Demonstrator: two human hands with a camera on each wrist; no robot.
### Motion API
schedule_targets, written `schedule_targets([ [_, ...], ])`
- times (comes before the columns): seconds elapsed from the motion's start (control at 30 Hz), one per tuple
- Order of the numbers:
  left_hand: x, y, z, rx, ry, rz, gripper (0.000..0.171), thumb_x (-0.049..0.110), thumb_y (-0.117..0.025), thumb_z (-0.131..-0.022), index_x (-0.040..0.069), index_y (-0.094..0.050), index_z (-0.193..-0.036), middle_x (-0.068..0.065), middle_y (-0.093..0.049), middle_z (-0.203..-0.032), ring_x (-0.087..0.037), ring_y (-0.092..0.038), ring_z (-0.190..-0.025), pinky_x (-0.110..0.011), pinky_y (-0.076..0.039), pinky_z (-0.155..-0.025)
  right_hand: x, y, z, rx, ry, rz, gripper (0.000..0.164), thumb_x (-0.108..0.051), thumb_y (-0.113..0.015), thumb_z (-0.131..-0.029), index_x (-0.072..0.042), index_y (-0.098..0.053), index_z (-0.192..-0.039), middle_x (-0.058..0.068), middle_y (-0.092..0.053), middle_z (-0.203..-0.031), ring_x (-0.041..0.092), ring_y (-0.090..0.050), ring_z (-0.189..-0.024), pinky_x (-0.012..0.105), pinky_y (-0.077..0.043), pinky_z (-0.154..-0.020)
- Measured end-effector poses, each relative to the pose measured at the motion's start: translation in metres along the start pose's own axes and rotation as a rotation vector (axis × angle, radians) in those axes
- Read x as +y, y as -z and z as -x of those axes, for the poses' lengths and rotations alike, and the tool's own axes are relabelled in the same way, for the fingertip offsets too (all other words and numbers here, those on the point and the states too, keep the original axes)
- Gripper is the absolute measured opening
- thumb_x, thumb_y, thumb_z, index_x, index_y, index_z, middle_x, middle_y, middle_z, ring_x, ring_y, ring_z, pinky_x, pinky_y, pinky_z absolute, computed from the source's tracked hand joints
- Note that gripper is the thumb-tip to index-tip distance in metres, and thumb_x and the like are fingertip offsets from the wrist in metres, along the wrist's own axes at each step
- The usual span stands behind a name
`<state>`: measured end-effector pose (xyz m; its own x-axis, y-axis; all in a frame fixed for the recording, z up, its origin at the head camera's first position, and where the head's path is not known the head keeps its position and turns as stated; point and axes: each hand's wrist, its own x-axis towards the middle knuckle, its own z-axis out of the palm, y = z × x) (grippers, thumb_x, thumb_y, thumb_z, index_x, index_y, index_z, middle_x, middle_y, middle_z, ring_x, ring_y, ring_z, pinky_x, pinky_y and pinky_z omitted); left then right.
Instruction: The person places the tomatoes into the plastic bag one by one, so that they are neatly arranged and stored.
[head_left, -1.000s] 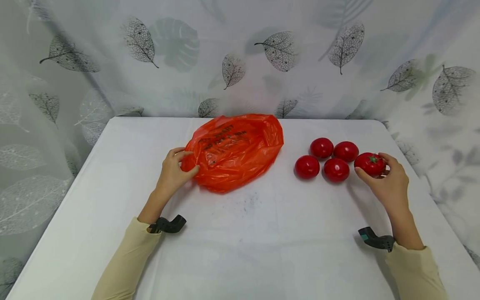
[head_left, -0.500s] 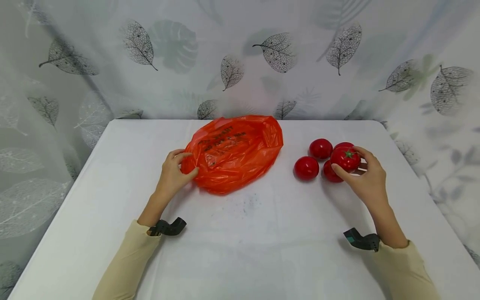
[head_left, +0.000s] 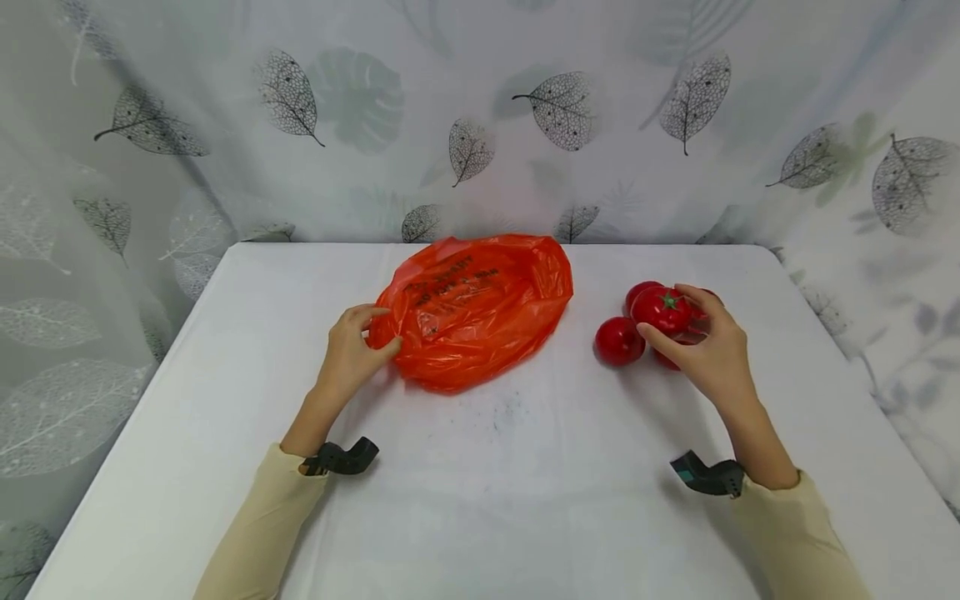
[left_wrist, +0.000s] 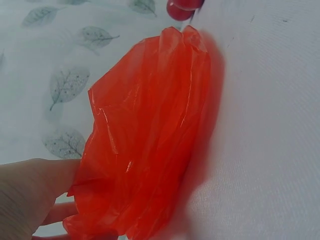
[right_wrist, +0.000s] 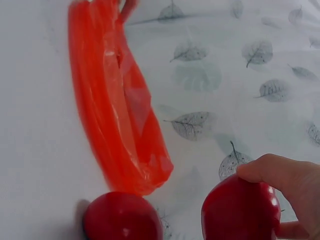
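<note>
My left hand [head_left: 351,352] grips the left end of an orange-red plastic bag [head_left: 480,321] with dark printing, thumb in front and fingers behind. In the left wrist view the bag [left_wrist: 145,130] stands up loosely from the table, creased, its edge between thumb and fingers. My right hand [head_left: 708,346] holds a red tomato [head_left: 658,308] with a green stem, raised over several other tomatoes. One tomato [head_left: 618,342] lies in front at the left of that group; the held one partly hides the others. In the right wrist view the thumb lies on the held tomato [right_wrist: 240,210].
A white cloth [head_left: 480,500] covers the table. Behind it hangs a leaf-patterned curtain [head_left: 360,183], close to the table's back edge. A stretch of white cloth lies between the bag and the tomatoes. Dark camera mounts [head_left: 341,457] sit on both wrists.
My right hand has lifted the stemmed tomato from the right end of the group and carried it left over the others. The left hand stays at the bag's left end.
</note>
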<state>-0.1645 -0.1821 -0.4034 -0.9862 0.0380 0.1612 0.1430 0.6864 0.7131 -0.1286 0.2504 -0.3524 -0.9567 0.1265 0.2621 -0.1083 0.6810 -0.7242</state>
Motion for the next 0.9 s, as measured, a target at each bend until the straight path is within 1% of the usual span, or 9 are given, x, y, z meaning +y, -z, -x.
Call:
schedule_targets([
  [0.1,0.001,0.001,0.000,0.007,-0.001,-0.004,0.045,0.014,-0.070,-0.085,-0.005,-0.060,-0.124,-0.026,-0.049,-0.135,-0.042,-0.053,-0.116,-0.053,-0.053,-0.091,-0.005,-0.003,-0.003,-0.014,-0.005,-0.004,0.069,-0.026,-0.077,-0.084,-0.009,-0.046,-0.143,0.018,-0.052,-0.136,0.035,-0.053,-0.116,0.019,-0.051,-0.085],
  [0.3,0.002,0.002,-0.001,-0.001,-0.006,0.012,0.044,0.015,-0.070,-0.085,-0.004,-0.061,-0.124,-0.026,-0.048,-0.137,-0.042,-0.052,-0.118,-0.054,-0.053,-0.090,-0.007,-0.014,-0.005,-0.034,0.014,-0.021,0.069,-0.027,-0.077,-0.083,-0.009,-0.047,-0.142,0.017,-0.053,-0.135,0.035,-0.053,-0.114,0.010,-0.043,-0.077],
  [0.57,0.000,0.002,0.000,0.003,-0.019,0.012,0.043,0.012,-0.070,-0.085,-0.005,-0.062,-0.123,-0.027,-0.050,-0.135,-0.042,-0.051,-0.120,-0.053,-0.052,-0.091,-0.013,-0.038,-0.006,-0.072,0.061,-0.060,0.068,-0.026,-0.078,-0.082,-0.006,-0.049,-0.139,0.018,-0.056,-0.132,0.034,-0.056,-0.108,0.005,-0.041,-0.074],
  [0.63,0.000,0.003,-0.001,0.001,-0.022,0.018,0.042,0.013,-0.070,-0.084,-0.005,-0.062,-0.122,-0.026,-0.051,-0.135,-0.042,-0.052,-0.119,-0.053,-0.053,-0.091,-0.015,-0.044,-0.007,-0.082,0.069,-0.075,0.068,-0.024,-0.079,-0.081,-0.005,-0.049,-0.139,0.019,-0.055,-0.133,0.035,-0.056,-0.108,0.016,-0.050,-0.080],
  [0.67,0.000,0.003,-0.001,-0.001,-0.021,0.019,0.042,0.013,-0.070,-0.085,-0.005,-0.062,-0.122,-0.026,-0.050,-0.135,-0.042,-0.051,-0.119,-0.053,-0.053,-0.091,-0.016,-0.047,-0.008,-0.089,0.071,-0.081,0.068,-0.024,-0.079,-0.081,-0.005,-0.049,-0.139,0.019,-0.055,-0.133,0.036,-0.056,-0.110,0.023,-0.054,-0.083],
  [0.73,0.000,0.003,-0.001,-0.006,-0.017,0.018,0.043,0.013,-0.070,-0.085,-0.005,-0.062,-0.122,-0.026,-0.050,-0.135,-0.042,-0.050,-0.121,-0.054,-0.052,-0.091,-0.017,-0.053,-0.009,-0.103,0.073,-0.089,0.068,-0.023,-0.079,-0.081,-0.004,-0.048,-0.140,0.020,-0.054,-0.135,0.037,-0.055,-0.112,0.040,-0.056,-0.087],
  [0.77,0.000,0.004,-0.001,-0.009,-0.015,0.017,0.043,0.014,-0.070,-0.085,-0.005,-0.062,-0.122,-0.026,-0.050,-0.135,-0.041,-0.049,-0.122,-0.054,-0.052,-0.091,-0.018,-0.055,-0.009,-0.111,0.075,-0.092,0.068,-0.023,-0.079,-0.082,-0.004,-0.048,-0.140,0.020,-0.053,-0.135,0.037,-0.055,-0.112,0.046,-0.055,-0.087],
  [0.8,-0.001,0.004,-0.001,-0.014,-0.012,0.018,0.043,0.014,-0.070,-0.085,-0.005,-0.062,-0.123,-0.026,-0.050,-0.135,-0.041,-0.048,-0.123,-0.054,-0.052,-0.091,-0.018,-0.057,-0.010,-0.119,0.076,-0.099,0.068,-0.023,-0.079,-0.082,-0.004,-0.048,-0.140,0.020,-0.054,-0.135,0.037,-0.055,-0.112,0.047,-0.055,-0.087],
  [0.9,-0.001,0.004,-0.001,-0.022,-0.004,0.014,0.044,0.015,-0.070,-0.085,-0.004,-0.061,-0.123,-0.025,-0.050,-0.136,-0.041,-0.046,-0.125,-0.054,-0.051,-0.092,-0.019,-0.064,-0.011,-0.134,0.085,-0.098,0.069,-0.023,-0.079,-0.081,-0.004,-0.048,-0.139,0.019,-0.054,-0.133,0.035,-0.056,-0.110,0.036,-0.054,-0.085],
])
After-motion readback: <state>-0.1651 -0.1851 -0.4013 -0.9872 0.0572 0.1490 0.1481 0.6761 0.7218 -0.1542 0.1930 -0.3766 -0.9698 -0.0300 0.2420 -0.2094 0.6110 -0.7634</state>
